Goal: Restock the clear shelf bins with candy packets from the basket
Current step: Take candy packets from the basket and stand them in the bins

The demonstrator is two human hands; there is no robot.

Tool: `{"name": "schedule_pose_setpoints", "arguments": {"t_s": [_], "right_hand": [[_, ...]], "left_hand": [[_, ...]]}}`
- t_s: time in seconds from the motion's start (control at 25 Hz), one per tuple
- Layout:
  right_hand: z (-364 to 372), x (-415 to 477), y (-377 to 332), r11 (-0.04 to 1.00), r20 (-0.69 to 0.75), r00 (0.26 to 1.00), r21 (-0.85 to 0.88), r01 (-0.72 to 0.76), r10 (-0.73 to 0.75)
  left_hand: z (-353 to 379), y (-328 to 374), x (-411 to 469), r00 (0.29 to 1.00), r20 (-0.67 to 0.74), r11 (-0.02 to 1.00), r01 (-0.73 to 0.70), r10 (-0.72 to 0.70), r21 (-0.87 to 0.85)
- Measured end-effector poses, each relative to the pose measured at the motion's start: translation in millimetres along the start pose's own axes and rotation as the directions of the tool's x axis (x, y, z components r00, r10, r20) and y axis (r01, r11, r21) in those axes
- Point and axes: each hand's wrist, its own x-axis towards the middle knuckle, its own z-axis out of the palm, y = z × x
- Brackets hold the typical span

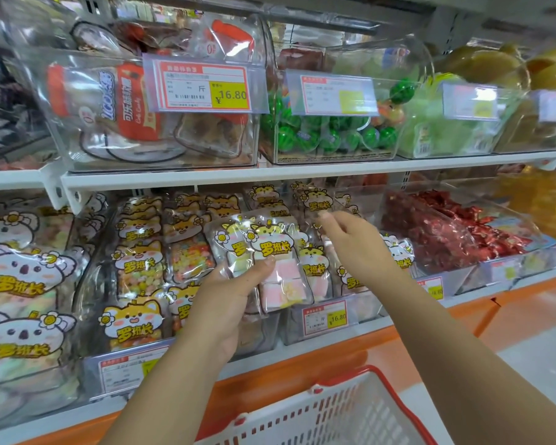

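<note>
My left hand (228, 303) grips a small stack of clear candy packets (270, 248) with a yellow cartoon cat label and pink and white marshmallows inside. It holds them in front of the lower shelf bins. My right hand (350, 242) reaches into the clear bin (334, 326) just right of the stack, fingers loosely bent near a cat-label packet (315, 203); whether they pinch it is unclear. The white basket (341, 415) with a red rim sits below my arms; no packets show in its visible part.
Lower bins to the left hold more cat and koala packets (23, 274). A bin of red wrapped sweets (446, 229) stands to the right. The upper shelf (174, 178) carries bins of cola candy, green watermelon balls (331, 136) and yellow sweets, with price tags in front.
</note>
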Motion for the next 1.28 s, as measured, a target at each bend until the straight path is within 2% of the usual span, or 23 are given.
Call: {"name": "schedule_pose_setpoints", "arguments": {"t_s": [0.04,0.12,0.16,0.2,0.28,0.4,0.48,0.56,0.64,0.68,0.76,0.8,0.88,0.96,1.04,1.12,1.24,1.28], "right_hand": [[-5,-4,-9,0.994,0.127,0.991,0.101,-0.045,0.032],[-5,-12,-18,0.973,0.438,0.895,0.159,-0.167,0.082],[-2,-13,-17,0.961,0.528,0.844,0.174,-0.216,0.094],[0,-12,-14,0.946,0.554,0.828,0.212,-0.245,0.09],[-3,-5,-5,0.911,0.478,0.872,0.303,-0.279,0.109],[-21,14,18,0.859,0.166,0.948,0.402,-0.316,0.271],[-33,24,42,0.857,-0.035,0.936,0.414,-0.306,0.351],[-37,27,60,0.883,-0.124,0.924,0.365,-0.296,0.361],[-32,27,65,0.906,-0.077,0.941,0.307,-0.292,0.33],[-28,27,65,0.939,-0.046,0.953,0.195,-0.284,0.298],[-17,27,62,0.959,-0.055,0.975,-0.177,-0.223,0.216],[-13,27,60,0.927,-0.089,0.982,-0.327,-0.184,0.164],[-14,24,56,0.869,-0.111,0.989,-0.475,-0.142,0.101],[-21,23,54,0.807,-0.026,0.996,-0.584,-0.087,0.089],[-26,21,48,0.799,0.15,0.977,-0.6,-0.032,0.152],[-19,19,44,0.856,0.266,0.935,-0.512,-0.071,0.236],[-2,14,50,0.849,0.203,0.951,-0.52,-0.096,0.232],[-2,14,49,0.872,0.163,0.963,-0.477,-0.113,0.214]], "left_hand": [[2,1,-1,1.0,0.004,1.0,-0.008,0.008,-0.015],[8,2,-3,1.0,0.01,0.999,-0.019,0.02,-0.035],[10,2,-4,1.0,0.003,0.999,-0.031,0.031,-0.038],[12,2,-5,0.999,-0.001,0.998,-0.035,0.035,-0.048],[12,3,-4,1.0,-0.003,0.995,-0.012,0.012,-0.098],[6,7,1,0.999,-0.034,0.989,-0.004,-0.001,-0.145],[1,6,4,0.998,-0.059,0.987,-0.015,0.005,-0.162],[-2,5,7,0.998,-0.064,0.989,-0.007,-0.003,-0.149],[-3,4,9,0.997,-0.072,0.992,-0.005,-0.004,-0.123],[-4,2,10,0.997,-0.077,0.994,-0.001,-0.008,-0.113],[-6,-2,14,0.996,-0.087,0.996,-0.002,-0.007,-0.092],[-6,-3,15,0.996,-0.086,0.996,0.0,-0.008,-0.091],[-6,-4,15,0.998,-0.06,0.996,0.018,-0.023,-0.091],[-7,-5,16,0.997,-0.071,0.996,0.008,-0.015,-0.09],[-7,-6,16,0.997,-0.068,0.995,0.014,-0.02,-0.094],[-7,-6,16,0.998,-0.068,0.997,0.012,-0.018,-0.078],[-5,-6,13,0.998,-0.063,0.997,0.014,-0.019,-0.078],[-5,-5,13,0.998,-0.062,0.997,0.014,-0.018,-0.08]]}}
